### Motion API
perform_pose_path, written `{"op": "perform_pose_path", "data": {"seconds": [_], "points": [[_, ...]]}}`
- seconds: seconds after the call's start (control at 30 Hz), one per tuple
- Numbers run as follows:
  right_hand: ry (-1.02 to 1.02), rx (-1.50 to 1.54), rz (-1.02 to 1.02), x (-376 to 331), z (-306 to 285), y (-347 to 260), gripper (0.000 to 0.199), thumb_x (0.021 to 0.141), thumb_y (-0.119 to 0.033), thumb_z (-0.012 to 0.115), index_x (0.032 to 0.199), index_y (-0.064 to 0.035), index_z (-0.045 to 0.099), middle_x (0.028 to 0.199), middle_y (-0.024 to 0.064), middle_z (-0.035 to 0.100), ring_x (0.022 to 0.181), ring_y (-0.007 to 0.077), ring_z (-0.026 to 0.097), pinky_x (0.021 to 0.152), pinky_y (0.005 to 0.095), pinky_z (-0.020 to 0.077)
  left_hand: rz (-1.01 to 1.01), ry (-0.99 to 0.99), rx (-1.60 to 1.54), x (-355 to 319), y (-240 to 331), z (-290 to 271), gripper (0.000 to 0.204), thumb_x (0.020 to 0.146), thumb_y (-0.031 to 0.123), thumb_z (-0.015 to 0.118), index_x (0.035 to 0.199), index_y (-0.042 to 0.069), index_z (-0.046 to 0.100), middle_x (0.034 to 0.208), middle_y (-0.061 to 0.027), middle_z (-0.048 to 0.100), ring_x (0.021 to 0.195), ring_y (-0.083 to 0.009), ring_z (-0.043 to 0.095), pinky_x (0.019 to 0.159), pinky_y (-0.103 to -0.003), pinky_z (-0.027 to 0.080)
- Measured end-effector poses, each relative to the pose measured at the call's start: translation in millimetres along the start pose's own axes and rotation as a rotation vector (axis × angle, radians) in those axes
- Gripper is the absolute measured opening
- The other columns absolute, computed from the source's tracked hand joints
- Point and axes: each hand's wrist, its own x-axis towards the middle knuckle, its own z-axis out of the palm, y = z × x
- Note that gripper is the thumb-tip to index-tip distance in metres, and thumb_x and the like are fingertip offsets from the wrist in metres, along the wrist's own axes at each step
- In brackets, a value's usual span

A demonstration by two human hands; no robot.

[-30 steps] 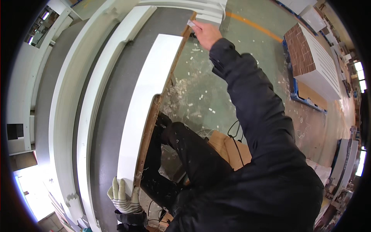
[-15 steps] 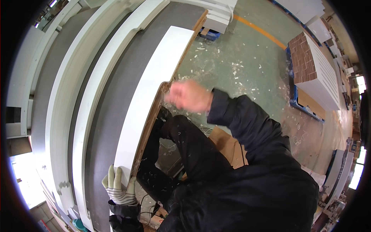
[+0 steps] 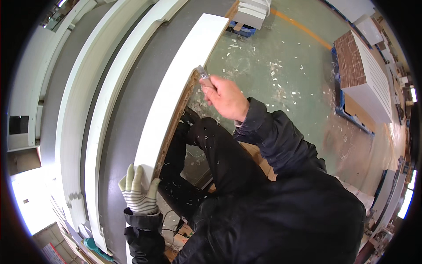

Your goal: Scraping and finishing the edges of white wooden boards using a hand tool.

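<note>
A long white board [image 3: 171,88] with a stepped notch lies along the table's edge, its rough brown side [image 3: 184,94] toward me. In my right hand [image 3: 228,97], bare and closed, is a small metal-bladed tool [image 3: 204,75], whose tip touches or nearly touches the board at the notch. The exact kind of tool is unclear. My left hand [image 3: 140,191] wears a striped knit glove and presses on the board's near part. Its fingers are stretched over the top face, the thumb beside the near edge.
More white profiled pieces [image 3: 94,154] lie on the dark grey tabletop [image 3: 121,127] to the left. White scraps [image 3: 274,70] litter the green floor. A pallet of stacked panels [image 3: 365,83] stands right. A teal tool [image 3: 94,247] sits lower left; cardboard [image 3: 259,160] is by my legs.
My right hand has moved up along the board to the notch, and its blade now shows clearly instead of blurred. Board and left hand appear higher in the picture; the view has also shifted slightly.
</note>
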Motion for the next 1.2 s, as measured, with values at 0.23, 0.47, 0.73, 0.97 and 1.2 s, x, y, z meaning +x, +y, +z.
{"op": "perform_pose_path", "data": {"seconds": [0.23, 0.47, 0.73, 0.97, 1.2], "points": [[0.133, -0.354, 0.015, 23, 14, -6, 0.018, 0.099, -0.013, 0.050, 0.096, 0.0046, 0.051, 0.068, 0.0205, 0.063, 0.055, 0.0345, 0.063, 0.051, 0.0441, 0.0486, -0.023, -0.020, 0.003, 9, 7, 12, 0.071, 0.064, 0.028, 0.090, 0.128, 0.013, 0.063, 0.134, -0.0146, 0.057, 0.109, -0.0341, 0.052, 0.093, -0.046, 0.048], [0.019, 0.055, 0.271, 11, 18, -13, 0.025, 0.102, -0.012, 0.043, 0.116, 0.0074, 0.052, 0.075, 0.0116, 0.062, 0.047, 0.0151, 0.061, 0.039, 0.0304, 0.0462, -0.021, -0.038, -0.001, 13, 4, 13, 0.074, 0.064, 0.029, 0.090, 0.131, 0.015, 0.062, 0.135, -0.0128, 0.057, 0.107, -0.0324, 0.052, 0.091, -0.046, 0.049], [0.380, -0.026, 0.125, 16, 15, -11, 0.021, 0.095, -0.009, 0.050, 0.109, 0.0039, 0.059, 0.073, 0.0233, 0.065, 0.062, 0.0396, 0.065, 0.059, 0.0478, 0.0521, -0.038, -0.027, -0.031, 11, 6, 13, 0.076, 0.062, 0.026, 0.091, 0.132, 0.017, 0.063, 0.133, -0.0124, 0.058, 0.105, -0.0318, 0.053, 0.089, -0.045, 0.049], [-0.039, -0.561, -0.168, 7, -1, -8, 0.007, 0.092, -0.010, 0.054, 0.094, -0.0039, 0.055, 0.066, 0.0143, 0.060, 0.057, 0.0346, 0.061, 0.054, 0.0475, 0.0460, -0.068, -0.020, -0.052, 11, 9, 12, 0.074, 0.060, 0.023, 0.091, 0.129, 0.015, 0.064, 0.132, -0.0129, 0.058, 0.106, -0.0329, 0.053, 0.090, -0.045, 0.048], [-0.284, -0.264, -0.265, 0, -3, -18, 0.020, 0.095, -0.017, 0.052, 0.109, -0.0062, 0.062, 0.060, 0.0124, 0.059, 0.048, 0.0273, 0.058, 0.047, 0.0392, 0.0464, -0.052, -0.004, -0.070, 15, 6, 13, 0.072, 0.063, 0.024, 0.090, 0.128, 0.014, 0.064, 0.131, -0.0137, 0.060, 0.105, -0.0331, 0.054, 0.090, -0.044, 0.049]]}}
